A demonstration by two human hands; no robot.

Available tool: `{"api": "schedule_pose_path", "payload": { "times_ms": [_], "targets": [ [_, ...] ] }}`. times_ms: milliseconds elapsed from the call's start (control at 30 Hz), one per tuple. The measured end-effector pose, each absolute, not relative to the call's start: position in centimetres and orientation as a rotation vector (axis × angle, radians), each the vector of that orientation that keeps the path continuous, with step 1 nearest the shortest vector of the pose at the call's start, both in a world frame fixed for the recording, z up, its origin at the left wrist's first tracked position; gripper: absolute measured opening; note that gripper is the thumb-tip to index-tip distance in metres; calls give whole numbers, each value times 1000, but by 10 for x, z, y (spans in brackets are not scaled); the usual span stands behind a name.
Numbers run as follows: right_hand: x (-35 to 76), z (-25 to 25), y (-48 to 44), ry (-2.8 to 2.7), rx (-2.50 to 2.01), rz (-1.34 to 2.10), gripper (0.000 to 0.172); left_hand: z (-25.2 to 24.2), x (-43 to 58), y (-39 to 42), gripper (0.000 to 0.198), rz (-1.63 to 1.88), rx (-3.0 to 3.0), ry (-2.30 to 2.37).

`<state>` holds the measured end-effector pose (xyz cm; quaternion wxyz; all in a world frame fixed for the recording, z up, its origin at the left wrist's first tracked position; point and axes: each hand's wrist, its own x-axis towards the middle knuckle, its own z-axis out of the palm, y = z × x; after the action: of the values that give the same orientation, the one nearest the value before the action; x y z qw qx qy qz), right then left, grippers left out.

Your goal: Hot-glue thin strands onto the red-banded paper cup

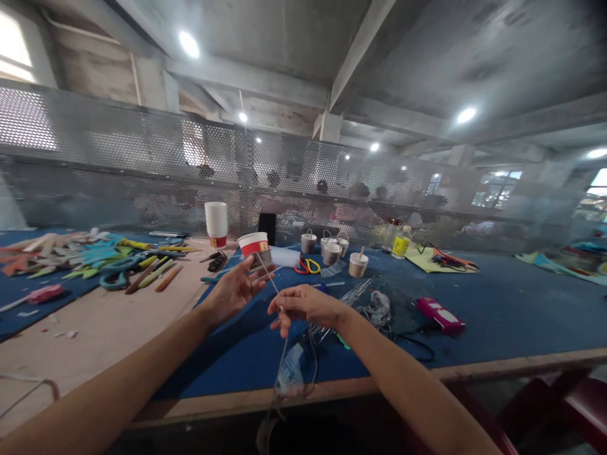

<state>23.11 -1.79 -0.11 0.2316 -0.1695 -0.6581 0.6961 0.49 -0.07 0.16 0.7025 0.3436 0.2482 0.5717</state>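
My left hand point(237, 283) holds a paper cup point(254, 242), white at the rim with a red band and grey wrapping round its lower part. The cup is raised above the table and tilted a little. Fingers of my right hand point(303, 304) are closed in a pinch on a thin grey cord point(272, 278), which runs taut from the cup's side. Below that hand the loose end of the cord hangs past the table edge. A crumpled clear plastic bag point(290, 370) lies beneath it.
Several grey-wrapped cups point(331, 253) stand behind, near yellow-and-red scissors point(308, 266). Thin metal rods and a cord bundle point(378, 308) lie right of my hands. Stacked paper cups point(216, 222), modelling tools point(156, 273), a yellow-labelled bottle point(401, 242) and a magenta packet point(441, 315) are around.
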Motion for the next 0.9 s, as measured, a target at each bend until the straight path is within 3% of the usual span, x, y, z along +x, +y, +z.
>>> {"api": "schedule_pose_path", "payload": {
  "times_ms": [267, 667, 900],
  "targets": [
    [228, -16, -3, -1818, -751, 1672, 56, 14, 2, -12, 35, 1147, 637, 492],
    [248, -2, 13, -1664, -751, 1602, 58, 1, -7, 5, 26, 1247, 881, 533],
    [259, 17, 6, -1515, -604, 1579, 49, 1, -8, 9, 23, 1370, 837, 628]
  ]
}}
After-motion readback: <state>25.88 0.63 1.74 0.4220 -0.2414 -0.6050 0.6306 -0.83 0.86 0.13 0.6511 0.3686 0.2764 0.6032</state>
